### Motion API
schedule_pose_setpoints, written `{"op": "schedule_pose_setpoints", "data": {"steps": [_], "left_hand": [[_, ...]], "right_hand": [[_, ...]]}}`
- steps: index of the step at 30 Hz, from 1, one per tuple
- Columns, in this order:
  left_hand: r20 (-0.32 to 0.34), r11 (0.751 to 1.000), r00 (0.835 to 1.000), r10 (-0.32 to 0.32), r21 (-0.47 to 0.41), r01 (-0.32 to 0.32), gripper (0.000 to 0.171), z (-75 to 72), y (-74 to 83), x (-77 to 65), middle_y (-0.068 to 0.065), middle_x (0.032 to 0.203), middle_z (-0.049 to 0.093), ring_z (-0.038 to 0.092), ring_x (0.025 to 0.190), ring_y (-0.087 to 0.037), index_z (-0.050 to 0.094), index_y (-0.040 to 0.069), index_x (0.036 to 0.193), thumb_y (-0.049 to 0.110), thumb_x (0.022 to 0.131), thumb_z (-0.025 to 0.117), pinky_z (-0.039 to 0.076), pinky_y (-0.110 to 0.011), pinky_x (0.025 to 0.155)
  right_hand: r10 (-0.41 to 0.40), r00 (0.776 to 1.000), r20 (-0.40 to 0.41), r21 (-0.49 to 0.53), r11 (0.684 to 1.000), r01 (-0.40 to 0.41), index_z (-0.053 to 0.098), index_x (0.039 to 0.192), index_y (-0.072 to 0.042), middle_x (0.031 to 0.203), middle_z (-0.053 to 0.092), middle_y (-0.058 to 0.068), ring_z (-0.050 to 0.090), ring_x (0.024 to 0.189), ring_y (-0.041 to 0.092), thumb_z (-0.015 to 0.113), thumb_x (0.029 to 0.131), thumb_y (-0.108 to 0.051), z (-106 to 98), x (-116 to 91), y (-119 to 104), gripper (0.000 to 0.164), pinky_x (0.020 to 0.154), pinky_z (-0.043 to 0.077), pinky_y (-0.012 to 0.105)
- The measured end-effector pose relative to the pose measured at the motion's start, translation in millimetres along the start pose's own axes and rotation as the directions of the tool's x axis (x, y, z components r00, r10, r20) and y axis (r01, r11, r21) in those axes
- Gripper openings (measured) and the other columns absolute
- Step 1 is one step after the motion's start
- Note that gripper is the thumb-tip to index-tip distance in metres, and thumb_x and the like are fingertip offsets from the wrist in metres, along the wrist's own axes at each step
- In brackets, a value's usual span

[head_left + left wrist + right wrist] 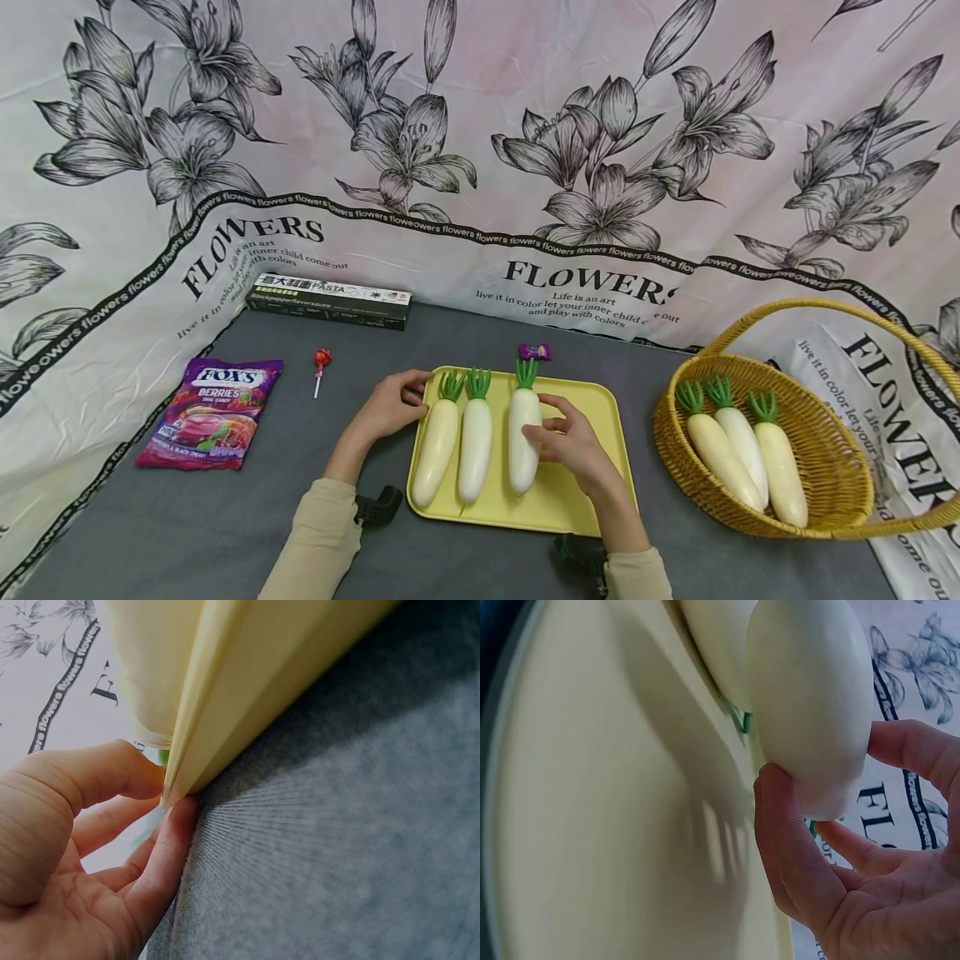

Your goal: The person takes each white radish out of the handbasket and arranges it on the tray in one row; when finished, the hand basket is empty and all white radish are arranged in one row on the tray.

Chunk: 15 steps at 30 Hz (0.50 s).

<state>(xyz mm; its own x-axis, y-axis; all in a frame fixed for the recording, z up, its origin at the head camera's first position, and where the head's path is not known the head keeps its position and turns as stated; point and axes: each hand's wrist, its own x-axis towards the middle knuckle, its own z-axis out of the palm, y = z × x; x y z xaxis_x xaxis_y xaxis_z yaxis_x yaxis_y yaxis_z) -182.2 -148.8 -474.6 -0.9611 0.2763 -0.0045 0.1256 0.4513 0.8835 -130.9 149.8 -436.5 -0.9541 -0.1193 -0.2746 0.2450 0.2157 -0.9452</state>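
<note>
A white plastic radish with green leaves (pixel 523 429), lengthwise on the yellow tray (pixel 585 417), is gripped by the right hand (pixel 573 442), while the tray's far-left corner is pinched by the left hand (pixel 390 406).

Six white radishes in all: three on the yellow tray (pixel 592 400), at (pixel 437 440), (pixel 476 435) and (pixel 523 437), and three in the wicker basket (pixel 832 467), at (pixel 716 446), (pixel 742 440) and (pixel 782 467). One tray, one basket. One Fox's candy bag (pixel 213 412), one lollipop (pixel 321 367), one pasta box (pixel 330 300), one purple wrapped sweet (pixel 536 351).
</note>
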Motion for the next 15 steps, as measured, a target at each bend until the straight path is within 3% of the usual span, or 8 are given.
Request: {"op": "schedule_pose_setpoints", "data": {"steps": [15], "left_hand": [[-0.017, 1.000, 1.000, -0.011, 0.008, 0.011, 0.051, 1.2, 1.3, -0.4, -0.015, 0.107, 0.063, 0.066, 0.087, -0.022, 0.059, -0.001, 0.133, -0.003, 0.082, 0.065, 0.054, -0.038, 0.078]], "right_hand": [[-0.010, 0.999, -0.043, -0.031, 0.999, 0.009, 0.051, 0.139, -0.004, 0.096, 0.061, 0.018, 0.061, 0.076, 0.022, 0.073, 0.086, -0.006, 20.8, 0.0, 2.5, 0.057, 0.062, 0.057, 0.038]]}}
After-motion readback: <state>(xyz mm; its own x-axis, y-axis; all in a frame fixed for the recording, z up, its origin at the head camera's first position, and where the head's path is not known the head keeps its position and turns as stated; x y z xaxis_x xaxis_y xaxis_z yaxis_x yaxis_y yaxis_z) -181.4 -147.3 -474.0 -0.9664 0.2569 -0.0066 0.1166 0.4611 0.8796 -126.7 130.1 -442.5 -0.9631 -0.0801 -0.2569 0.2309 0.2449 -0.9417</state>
